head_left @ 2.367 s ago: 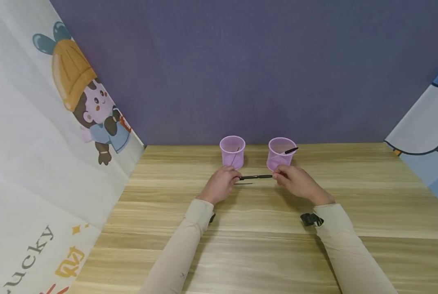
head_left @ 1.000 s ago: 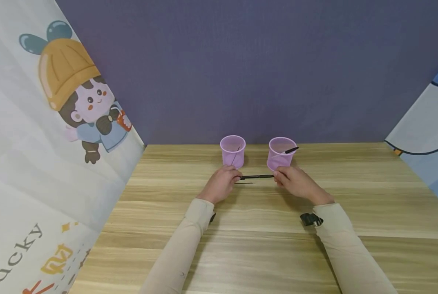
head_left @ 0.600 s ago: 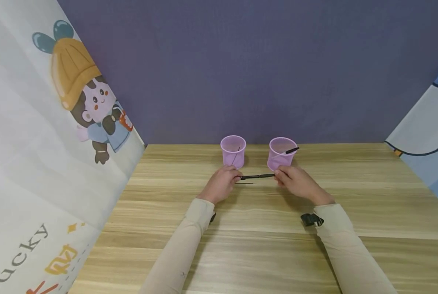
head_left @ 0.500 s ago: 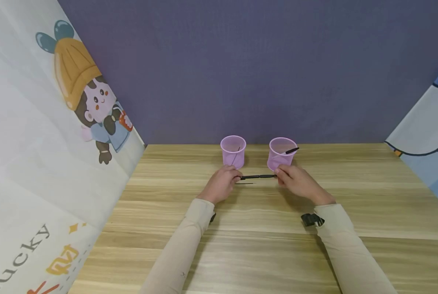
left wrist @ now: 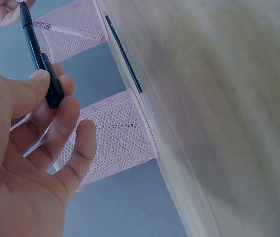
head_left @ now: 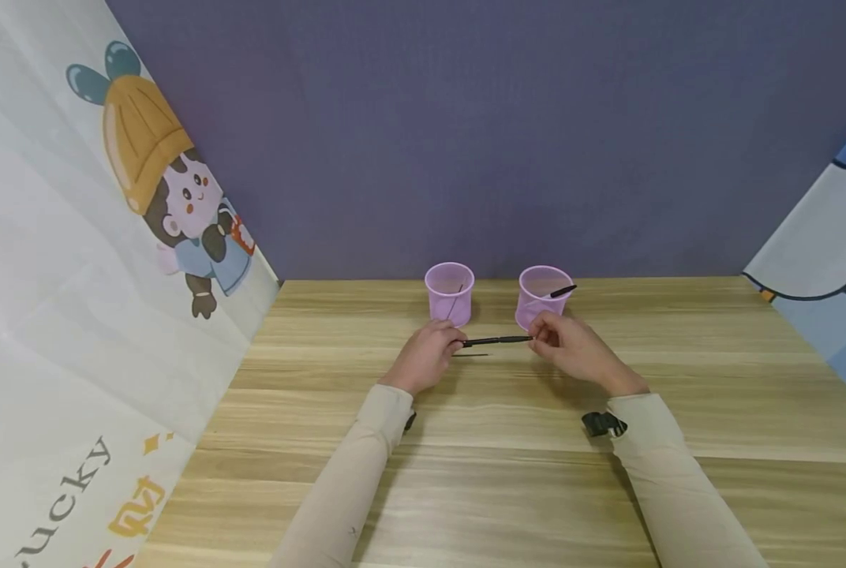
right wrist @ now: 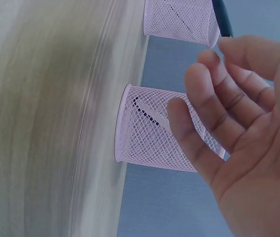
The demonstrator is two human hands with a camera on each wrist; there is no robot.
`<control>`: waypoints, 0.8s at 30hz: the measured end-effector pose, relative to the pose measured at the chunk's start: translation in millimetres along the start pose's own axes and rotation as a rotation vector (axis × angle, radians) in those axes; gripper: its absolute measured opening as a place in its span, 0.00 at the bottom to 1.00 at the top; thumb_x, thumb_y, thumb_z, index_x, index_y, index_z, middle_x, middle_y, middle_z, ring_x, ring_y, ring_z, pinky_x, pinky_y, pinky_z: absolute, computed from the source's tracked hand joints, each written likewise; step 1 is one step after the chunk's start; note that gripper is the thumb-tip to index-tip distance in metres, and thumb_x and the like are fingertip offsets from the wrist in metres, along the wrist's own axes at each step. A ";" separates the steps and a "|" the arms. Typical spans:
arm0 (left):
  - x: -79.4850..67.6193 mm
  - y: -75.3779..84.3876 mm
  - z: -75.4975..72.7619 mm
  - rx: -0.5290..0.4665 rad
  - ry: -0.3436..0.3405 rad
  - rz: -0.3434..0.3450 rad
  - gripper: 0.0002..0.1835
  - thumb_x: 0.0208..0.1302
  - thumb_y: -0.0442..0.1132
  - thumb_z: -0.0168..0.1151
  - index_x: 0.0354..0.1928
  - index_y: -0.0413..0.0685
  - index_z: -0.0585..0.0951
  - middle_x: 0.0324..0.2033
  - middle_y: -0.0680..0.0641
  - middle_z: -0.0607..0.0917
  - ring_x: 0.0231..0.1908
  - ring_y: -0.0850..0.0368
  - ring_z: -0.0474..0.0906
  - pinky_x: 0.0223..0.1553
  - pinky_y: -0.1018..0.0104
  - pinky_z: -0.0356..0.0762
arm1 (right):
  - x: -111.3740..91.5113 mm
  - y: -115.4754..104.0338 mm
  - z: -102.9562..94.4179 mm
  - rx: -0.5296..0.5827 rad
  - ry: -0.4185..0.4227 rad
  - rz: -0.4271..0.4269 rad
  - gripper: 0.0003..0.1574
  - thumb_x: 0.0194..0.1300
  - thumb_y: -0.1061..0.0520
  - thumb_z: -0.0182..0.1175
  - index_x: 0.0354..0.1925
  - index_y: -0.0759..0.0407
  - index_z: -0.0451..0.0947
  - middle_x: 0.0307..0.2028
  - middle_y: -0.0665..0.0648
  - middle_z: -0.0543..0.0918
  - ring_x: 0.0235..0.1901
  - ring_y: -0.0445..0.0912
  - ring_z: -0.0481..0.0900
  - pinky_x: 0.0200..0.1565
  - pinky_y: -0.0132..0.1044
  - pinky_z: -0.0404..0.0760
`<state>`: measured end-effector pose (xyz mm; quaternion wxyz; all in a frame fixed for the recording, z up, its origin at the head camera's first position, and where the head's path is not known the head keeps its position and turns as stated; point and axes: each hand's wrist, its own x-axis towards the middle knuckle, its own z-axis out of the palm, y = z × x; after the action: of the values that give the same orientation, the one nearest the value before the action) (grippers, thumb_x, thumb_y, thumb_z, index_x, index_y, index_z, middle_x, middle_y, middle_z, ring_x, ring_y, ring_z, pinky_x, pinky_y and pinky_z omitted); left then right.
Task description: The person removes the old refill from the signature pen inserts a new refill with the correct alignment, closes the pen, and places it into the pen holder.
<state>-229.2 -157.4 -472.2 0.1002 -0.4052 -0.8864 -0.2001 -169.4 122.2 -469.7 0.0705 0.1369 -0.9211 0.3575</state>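
A black pen [head_left: 495, 341] is held level above the table between both hands. My left hand [head_left: 426, 356] pinches its clip end between thumb and fingers, the little finger standing apart in the left wrist view. At the other end, my right hand [head_left: 572, 351] pinches the tip with thumb and index finger; its other fingers [right wrist: 194, 133] are loosely bent. On the table below the pen lies a thin dark pen refill [left wrist: 124, 53] with a clear end. Behind the hands stand two pink mesh pen cups, the left cup [head_left: 437, 304] and the right cup [head_left: 528, 304].
A thin dark stick [head_left: 455, 301] leans inside the left cup. In the right cup rests a pen [head_left: 562, 291] with a black end over the rim. A dark blue-grey panel [head_left: 466, 142] rises behind the wooden table [head_left: 480, 489], and a printed curtain [head_left: 54, 237] hangs at the left.
The right thumb and index finger have shifted their grip at the pen's tip, the index finger arching higher. Left hand, refill and cups stay put.
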 end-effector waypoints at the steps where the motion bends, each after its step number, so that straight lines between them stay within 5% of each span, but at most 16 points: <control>1: 0.1 0.0 0.1 0.000 0.001 0.000 0.08 0.73 0.35 0.61 0.46 0.44 0.88 0.42 0.49 0.88 0.48 0.52 0.83 0.57 0.60 0.82 | 0.2 0.2 0.2 -0.002 0.001 -0.004 0.06 0.68 0.62 0.65 0.41 0.58 0.77 0.31 0.52 0.80 0.31 0.43 0.76 0.35 0.32 0.76; 24: 2.0 -0.9 2.5 0.029 -0.007 0.009 0.08 0.73 0.36 0.61 0.46 0.46 0.88 0.41 0.50 0.88 0.47 0.53 0.83 0.56 0.61 0.82 | 1.6 4.7 1.1 -0.025 -0.015 -0.020 0.03 0.71 0.60 0.64 0.39 0.56 0.78 0.29 0.51 0.80 0.29 0.41 0.75 0.32 0.31 0.76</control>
<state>-231.2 -155.6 -474.0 0.1038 -0.4083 -0.8878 -0.1852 -172.3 124.5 -473.1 0.0688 0.1480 -0.9247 0.3440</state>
